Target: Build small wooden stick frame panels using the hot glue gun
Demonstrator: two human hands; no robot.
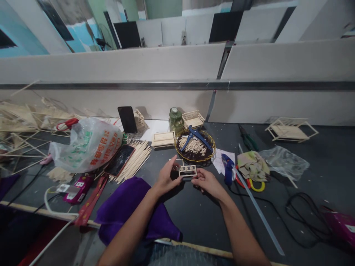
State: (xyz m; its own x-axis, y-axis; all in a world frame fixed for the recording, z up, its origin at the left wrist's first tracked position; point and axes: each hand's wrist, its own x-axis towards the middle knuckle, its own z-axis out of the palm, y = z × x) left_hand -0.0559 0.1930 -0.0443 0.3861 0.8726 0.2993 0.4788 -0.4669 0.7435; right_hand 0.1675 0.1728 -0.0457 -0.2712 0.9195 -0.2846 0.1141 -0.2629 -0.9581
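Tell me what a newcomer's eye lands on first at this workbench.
First, the small wooden stick frame at centre, pinched between the left hand and right hand. Just behind it sits a round basket of cut sticks with blue pliers laid across. To the left, a printed plastic bag bulges beside a fan of long sticks.

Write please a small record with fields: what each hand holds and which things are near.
left hand: holds left end of small wooden frame
right hand: holds right end of the same frame
behind the frame: round tray with short sticks and blue pliers
left of hands: purple cloth, bundle of sticks
right of hands: blue glue gun
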